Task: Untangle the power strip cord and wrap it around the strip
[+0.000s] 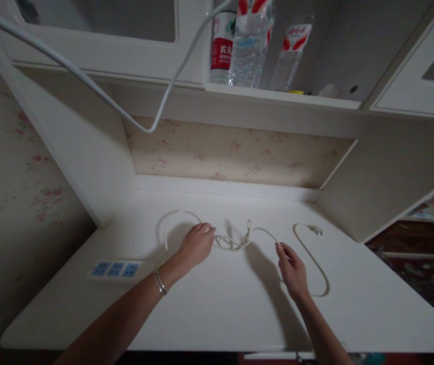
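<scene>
A white power cord (236, 247) lies tangled in loops between my two hands, partly lifted off the desk. My left hand (199, 242) is closed on the cord at the left of the tangle; a slack loop curves behind it. At the right, my right hand (291, 266) pinches a single strand between thumb and fingers. Beyond that hand the cord bends round to its plug (316, 229), which rests on the desk. The power strip (120, 271), with blue socket faces, lies at the left by my left forearm.
The white desk (217, 314) has panels on both sides. Overhead, a shelf (285, 97) holds several plastic bottles (248, 50). A thick white cable or arm (150, 130) hangs across the upper left. Floral wallpaper (236, 154) covers the back wall.
</scene>
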The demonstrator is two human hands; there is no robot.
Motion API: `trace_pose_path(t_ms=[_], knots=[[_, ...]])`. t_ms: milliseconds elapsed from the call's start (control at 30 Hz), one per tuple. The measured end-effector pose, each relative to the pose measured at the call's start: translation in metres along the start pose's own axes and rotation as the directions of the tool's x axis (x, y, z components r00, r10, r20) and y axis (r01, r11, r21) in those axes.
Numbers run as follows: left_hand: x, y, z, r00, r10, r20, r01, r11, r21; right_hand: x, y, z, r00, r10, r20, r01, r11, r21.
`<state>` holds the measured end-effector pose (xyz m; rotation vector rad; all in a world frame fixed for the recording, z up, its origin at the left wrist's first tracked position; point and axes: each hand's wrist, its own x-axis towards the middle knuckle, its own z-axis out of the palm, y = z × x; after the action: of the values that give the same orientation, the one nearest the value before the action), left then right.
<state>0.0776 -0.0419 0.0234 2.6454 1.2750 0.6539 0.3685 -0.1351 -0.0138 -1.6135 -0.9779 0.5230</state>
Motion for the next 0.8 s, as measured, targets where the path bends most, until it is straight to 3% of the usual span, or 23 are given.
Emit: trace_pose_path(t_ms=[67,167,400,500,667,800], knots=[[0.001,0.019,0.007,1.000,0.027,-0.005,-0.028,0.984,-0.175,-0.004,-0.006,0.005,1.000,0.022,0.019,-0.023,0.997,0.079],[0.006,0.033,0.023,1.000,-0.009,-0.021,0.002,0.950,-0.312,-0.008,-0.013,0.013,0.997,0.024,0.072,-0.038,0.979,0.201],[0.012,0.035,0.052,0.993,-0.027,0.113,0.063,0.943,-0.327,-0.013,-0.025,0.021,0.991,-0.032,0.129,-0.012,0.945,0.328],[0.006,0.036,0.050,0.990,-0.013,0.140,0.059,0.943,-0.327,-0.011,-0.021,0.019,0.996,-0.026,0.084,0.004,0.967,0.255],[-0.015,0.041,0.035,0.985,-0.128,0.115,0.154,0.952,-0.263,-0.001,-0.005,0.015,0.995,-0.096,0.031,0.096,0.995,-0.021],[-0.038,0.045,0.028,0.983,-0.158,0.097,0.173,0.969,-0.176,0.003,0.008,0.015,0.960,-0.232,0.154,0.272,0.901,-0.339]])
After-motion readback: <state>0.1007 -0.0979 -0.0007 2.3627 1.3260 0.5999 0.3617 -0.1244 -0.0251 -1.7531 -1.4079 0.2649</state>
